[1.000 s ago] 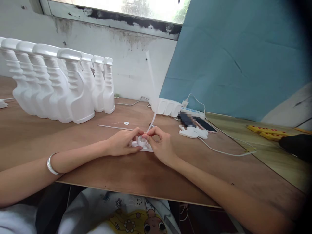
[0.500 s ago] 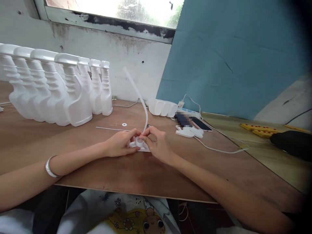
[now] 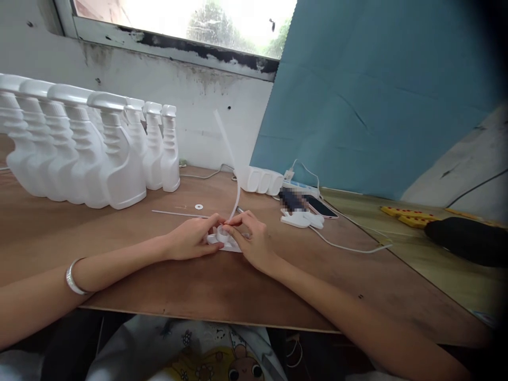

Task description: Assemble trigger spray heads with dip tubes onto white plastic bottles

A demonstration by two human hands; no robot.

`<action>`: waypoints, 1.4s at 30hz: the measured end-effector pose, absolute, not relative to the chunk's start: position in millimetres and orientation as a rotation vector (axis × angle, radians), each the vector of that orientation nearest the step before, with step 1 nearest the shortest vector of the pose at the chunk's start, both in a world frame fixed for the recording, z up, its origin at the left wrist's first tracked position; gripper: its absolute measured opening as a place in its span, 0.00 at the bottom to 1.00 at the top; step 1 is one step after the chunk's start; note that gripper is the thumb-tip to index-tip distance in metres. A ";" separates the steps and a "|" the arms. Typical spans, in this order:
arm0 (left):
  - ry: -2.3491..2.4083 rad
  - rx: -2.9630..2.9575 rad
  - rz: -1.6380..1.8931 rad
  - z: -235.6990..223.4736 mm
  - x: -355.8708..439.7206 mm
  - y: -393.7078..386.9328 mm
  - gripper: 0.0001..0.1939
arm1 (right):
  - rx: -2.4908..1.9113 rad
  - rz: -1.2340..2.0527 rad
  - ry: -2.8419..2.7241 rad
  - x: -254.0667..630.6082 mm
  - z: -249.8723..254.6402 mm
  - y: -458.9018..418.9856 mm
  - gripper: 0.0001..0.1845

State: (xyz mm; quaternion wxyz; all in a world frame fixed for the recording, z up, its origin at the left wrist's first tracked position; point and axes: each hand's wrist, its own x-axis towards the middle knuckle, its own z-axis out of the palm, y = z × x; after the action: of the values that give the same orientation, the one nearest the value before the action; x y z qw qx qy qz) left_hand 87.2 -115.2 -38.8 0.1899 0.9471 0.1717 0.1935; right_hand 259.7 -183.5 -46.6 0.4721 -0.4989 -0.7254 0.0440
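Close to the front of the brown table, both my hands meet over a white plastic sprayer head (image 3: pixel 223 235) with a round collar, lying on its side. My left hand (image 3: pixel 194 236) closes around its left side, thumb low and fingertips at the collar. With thumb and forefinger, my right hand (image 3: pixel 254 241) pinches the lower end of a translucent flexible tube (image 3: pixel 237 177) at the collar. The tube rises and curves up to the left. Fingers hide exactly where its end meets the sprayer head.
Several white spray bottles (image 3: pixel 123 159) stand at the left. A washer (image 3: pixel 199 207) and a thin rod (image 3: pixel 174 213) lie beyond my hands. To the right are white plastic shells (image 3: pixel 262 180), loose sprayer parts (image 3: pixel 301 218), a phone (image 3: pixel 322 206) and a trailing cable (image 3: pixel 349 250).
The tube's free end has swung to the right and the tube stands more upright. Both hands keep their hold; the whole view has shifted slightly.
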 end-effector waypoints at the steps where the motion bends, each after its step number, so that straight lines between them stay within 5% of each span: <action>1: 0.480 2.657 0.546 -39.1 87.3 -115.2 0.16 | -1.201 0.109 -1.789 259.9 -47.0 -184.7 0.07; 7: 0.505 2.664 0.525 -37.0 87.1 -115.7 0.16 | -1.120 0.058 -1.611 275.9 -49.3 -169.5 0.13; 15: 0.492 2.691 0.535 -35.9 86.4 -116.4 0.14 | -1.728 -0.158 -1.320 354.1 -66.2 -95.4 0.18; 24: 0.473 2.686 0.529 -35.4 85.4 -116.5 0.13 | -1.924 -0.525 -1.366 355.3 -21.5 -47.3 0.27; 42: 0.476 2.695 0.531 -33.1 85.9 -118.2 0.13 | -1.982 -0.789 -1.527 355.1 -27.0 -17.2 0.28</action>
State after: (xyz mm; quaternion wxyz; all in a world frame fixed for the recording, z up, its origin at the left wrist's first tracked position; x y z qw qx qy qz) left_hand 85.9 -118.2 -33.1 0.1761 0.9516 0.1682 0.1877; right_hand 355.1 -17.2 -27.0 0.2561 -0.7303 -0.5627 -0.2906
